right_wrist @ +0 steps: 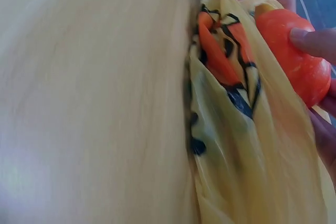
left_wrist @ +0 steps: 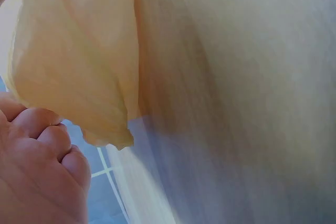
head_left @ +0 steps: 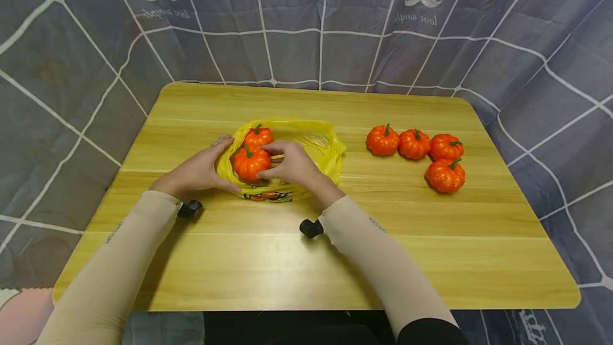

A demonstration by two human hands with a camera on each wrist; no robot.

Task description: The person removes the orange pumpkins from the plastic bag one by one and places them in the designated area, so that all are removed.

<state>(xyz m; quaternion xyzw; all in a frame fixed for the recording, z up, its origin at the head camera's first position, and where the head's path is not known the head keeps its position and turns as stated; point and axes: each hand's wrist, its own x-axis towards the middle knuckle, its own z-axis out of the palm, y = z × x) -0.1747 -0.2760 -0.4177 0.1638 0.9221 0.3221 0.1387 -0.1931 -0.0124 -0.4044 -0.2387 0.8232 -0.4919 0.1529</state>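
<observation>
A yellow plastic bag (head_left: pixel 313 145) lies with its mouth open on the table's left half. My left hand (head_left: pixel 203 166) holds the bag's left side, thumb at the near rim and fingers toward the far rim. In the left wrist view, its curled fingers (left_wrist: pixel 47 132) sit against the bag (left_wrist: pixel 73 61). My right hand (head_left: pixel 292 164) grips a small orange toy pumpkin (head_left: pixel 250 165) with a green stem, inside the bag's mouth. The right wrist view shows the thumb across this pumpkin (right_wrist: pixel 283 45). Just behind it in the bag is another pumpkin (head_left: pixel 258 135).
Several more toy pumpkins stand at the table's right: a row of a left one (head_left: pixel 382 140), a middle one (head_left: pixel 414 144) and a right one (head_left: pixel 445 147), with another (head_left: pixel 445 176) in front. Grey checked curtains (head_left: pixel 297 9) surround the wooden table (head_left: pixel 268 265).
</observation>
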